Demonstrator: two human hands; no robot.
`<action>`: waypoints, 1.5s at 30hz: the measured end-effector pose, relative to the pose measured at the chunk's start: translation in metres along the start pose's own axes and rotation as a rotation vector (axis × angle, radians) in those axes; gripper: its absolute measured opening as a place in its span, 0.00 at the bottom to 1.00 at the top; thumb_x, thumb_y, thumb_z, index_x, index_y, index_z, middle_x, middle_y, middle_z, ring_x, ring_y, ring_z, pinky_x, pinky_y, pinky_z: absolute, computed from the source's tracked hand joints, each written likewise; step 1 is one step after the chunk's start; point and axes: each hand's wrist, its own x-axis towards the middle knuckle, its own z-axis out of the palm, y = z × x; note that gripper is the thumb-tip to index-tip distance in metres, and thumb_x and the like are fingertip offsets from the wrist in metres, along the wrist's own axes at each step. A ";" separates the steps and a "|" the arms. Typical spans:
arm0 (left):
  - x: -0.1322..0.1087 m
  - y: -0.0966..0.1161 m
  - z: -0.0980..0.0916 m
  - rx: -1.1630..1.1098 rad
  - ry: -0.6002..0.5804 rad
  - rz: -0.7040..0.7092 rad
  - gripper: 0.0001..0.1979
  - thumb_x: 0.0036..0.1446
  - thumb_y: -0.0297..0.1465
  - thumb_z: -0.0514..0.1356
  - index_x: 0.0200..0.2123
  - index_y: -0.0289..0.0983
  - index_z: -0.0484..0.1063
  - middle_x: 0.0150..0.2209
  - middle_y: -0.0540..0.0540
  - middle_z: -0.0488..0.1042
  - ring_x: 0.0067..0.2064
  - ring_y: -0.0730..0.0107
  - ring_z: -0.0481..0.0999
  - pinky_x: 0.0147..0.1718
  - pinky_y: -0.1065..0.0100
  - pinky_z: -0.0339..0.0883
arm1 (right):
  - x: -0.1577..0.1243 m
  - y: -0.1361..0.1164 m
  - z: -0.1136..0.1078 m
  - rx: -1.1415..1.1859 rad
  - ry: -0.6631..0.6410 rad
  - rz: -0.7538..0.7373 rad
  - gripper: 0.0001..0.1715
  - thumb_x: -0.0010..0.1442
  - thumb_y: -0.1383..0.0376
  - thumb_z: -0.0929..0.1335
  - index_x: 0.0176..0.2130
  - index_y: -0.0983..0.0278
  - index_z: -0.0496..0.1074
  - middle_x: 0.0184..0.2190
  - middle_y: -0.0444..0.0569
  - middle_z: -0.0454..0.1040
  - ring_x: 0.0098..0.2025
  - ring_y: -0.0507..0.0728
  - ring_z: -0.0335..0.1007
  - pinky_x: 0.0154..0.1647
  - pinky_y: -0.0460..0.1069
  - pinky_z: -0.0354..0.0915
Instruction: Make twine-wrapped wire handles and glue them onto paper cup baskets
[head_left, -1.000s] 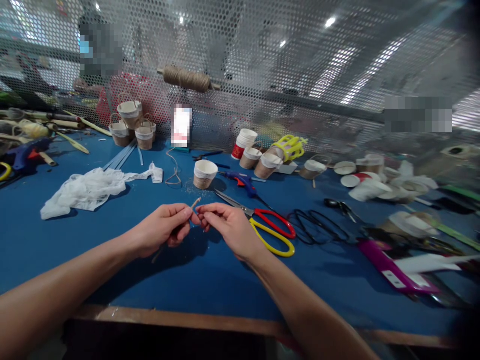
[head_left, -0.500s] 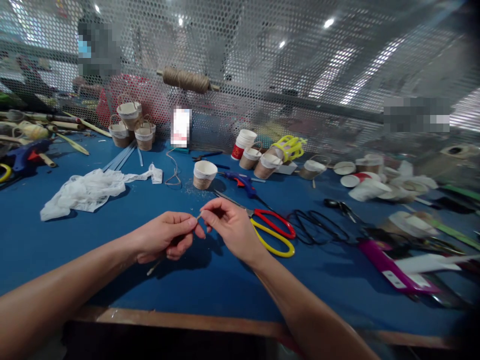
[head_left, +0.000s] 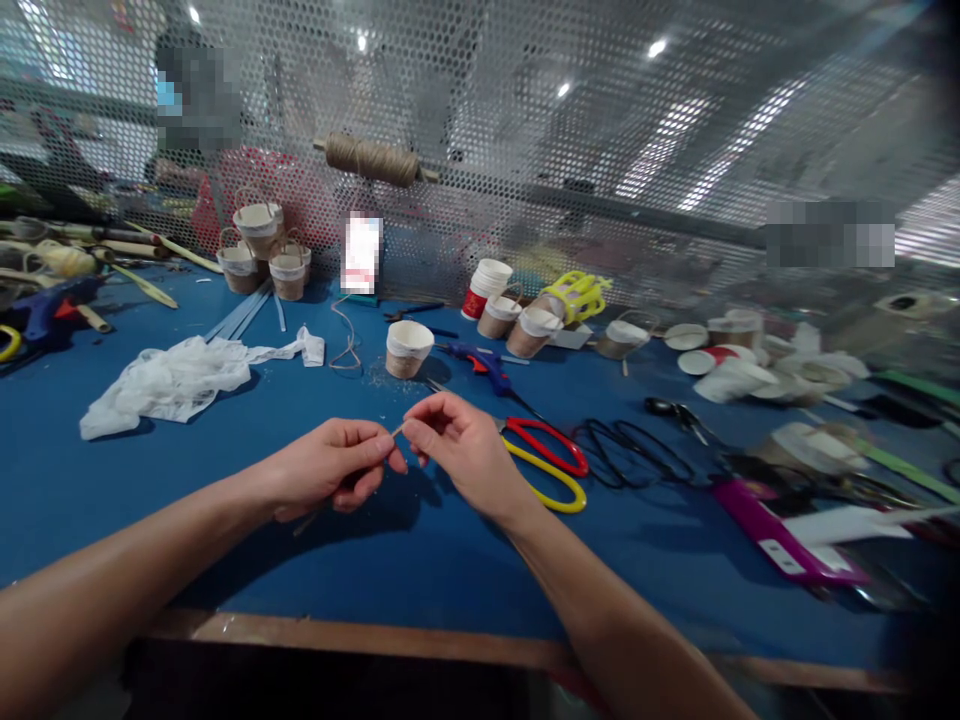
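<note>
A thin brownish cord [head_left: 398, 431] runs between my hands, and I cannot make out whether it is twine or a wrapped strip. My left hand [head_left: 341, 465] pinches it, fingers curled, with its tail showing below the palm. Thumb and fingertips of my right hand [head_left: 469, 450] close on the other end. Just beyond them stands a small basket cup [head_left: 407, 362], brown below with a white cloth rim and no handle. Scissors [head_left: 551, 463] with one red and one yellow handle lie beside my right hand, the blades partly hidden. Behind these is a blue glue gun [head_left: 486, 370].
White mesh cloth [head_left: 172, 380] lies crumpled at left. Handled basket cups [head_left: 289, 272] are stacked behind it. A twine spool [head_left: 371, 160] hangs at the perforated screen. Black cable [head_left: 637, 452], a purple tool [head_left: 787, 535] and paper cups [head_left: 739, 378] crowd the right.
My hands stay nearly in place, still pinching the cord. Its tail below my left hand has shifted slightly upward and shows less. The surroundings look the same.
</note>
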 end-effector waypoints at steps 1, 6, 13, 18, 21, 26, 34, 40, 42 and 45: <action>0.000 0.001 0.001 0.056 0.031 0.009 0.12 0.57 0.36 0.50 0.30 0.34 0.65 0.14 0.57 0.60 0.13 0.84 0.53 0.13 0.77 0.43 | -0.001 -0.001 0.000 -0.042 0.014 -0.014 0.10 0.50 0.60 0.68 0.28 0.65 0.65 0.21 0.41 0.66 0.20 0.46 0.60 0.22 0.44 0.60; 0.002 0.002 0.003 0.210 0.186 0.113 0.10 0.54 0.37 0.54 0.30 0.36 0.62 0.18 0.57 0.61 0.17 0.83 0.56 0.15 0.77 0.46 | -0.004 0.002 0.006 -0.120 0.048 -0.080 0.08 0.53 0.62 0.66 0.26 0.64 0.65 0.20 0.40 0.64 0.21 0.47 0.59 0.23 0.44 0.59; 0.002 0.006 -0.004 0.322 0.278 0.202 0.10 0.53 0.36 0.54 0.27 0.35 0.61 0.19 0.56 0.60 0.19 0.82 0.56 0.17 0.76 0.46 | 0.014 0.007 -0.016 -0.182 0.007 -0.034 0.15 0.54 0.57 0.64 0.35 0.65 0.67 0.30 0.49 0.72 0.29 0.52 0.68 0.29 0.48 0.65; 0.001 0.009 -0.006 0.320 0.275 0.221 0.08 0.51 0.34 0.55 0.29 0.35 0.62 0.21 0.55 0.60 0.20 0.82 0.55 0.19 0.75 0.47 | 0.057 0.016 -0.073 -0.794 0.425 0.122 0.10 0.54 0.64 0.64 0.35 0.67 0.69 0.34 0.56 0.73 0.38 0.58 0.70 0.41 0.53 0.63; 0.002 0.009 -0.007 0.329 0.271 0.250 0.07 0.51 0.34 0.55 0.30 0.35 0.63 0.21 0.55 0.59 0.20 0.81 0.55 0.19 0.74 0.47 | 0.080 0.031 -0.097 -0.880 0.463 0.203 0.03 0.50 0.69 0.67 0.28 0.68 0.69 0.32 0.60 0.73 0.42 0.65 0.68 0.43 0.57 0.60; 0.002 0.008 -0.010 0.363 0.288 0.312 0.07 0.51 0.33 0.56 0.28 0.35 0.64 0.20 0.55 0.59 0.21 0.80 0.56 0.20 0.74 0.49 | 0.095 0.056 -0.105 -0.908 0.482 0.323 0.05 0.47 0.71 0.69 0.23 0.69 0.68 0.29 0.57 0.72 0.41 0.63 0.68 0.43 0.57 0.61; 0.001 0.011 -0.013 0.538 0.441 0.471 0.06 0.52 0.33 0.56 0.29 0.35 0.66 0.27 0.50 0.67 0.27 0.76 0.63 0.27 0.71 0.56 | 0.086 0.044 -0.112 -0.695 0.557 0.322 0.08 0.43 0.77 0.67 0.20 0.66 0.66 0.22 0.52 0.69 0.35 0.61 0.68 0.37 0.55 0.62; -0.005 0.013 -0.013 0.683 0.523 0.608 0.07 0.54 0.33 0.53 0.31 0.35 0.68 0.30 0.47 0.68 0.32 0.72 0.65 0.31 0.70 0.58 | 0.043 0.005 -0.098 -0.352 0.474 0.241 0.04 0.43 0.71 0.65 0.25 0.65 0.67 0.22 0.45 0.69 0.22 0.50 0.64 0.26 0.47 0.63; -0.007 0.015 -0.011 0.640 0.511 0.575 0.08 0.54 0.33 0.54 0.30 0.35 0.69 0.30 0.47 0.69 0.32 0.72 0.65 0.31 0.70 0.58 | 0.025 -0.008 -0.085 -0.140 0.361 0.201 0.04 0.42 0.69 0.67 0.26 0.65 0.68 0.21 0.44 0.68 0.21 0.49 0.62 0.24 0.46 0.62; -0.008 0.017 -0.008 0.474 0.467 0.485 0.08 0.51 0.33 0.56 0.28 0.35 0.69 0.30 0.47 0.71 0.31 0.73 0.66 0.30 0.70 0.58 | 0.003 -0.018 -0.062 0.012 0.138 0.147 0.04 0.44 0.68 0.68 0.23 0.67 0.68 0.18 0.44 0.67 0.20 0.48 0.61 0.22 0.44 0.59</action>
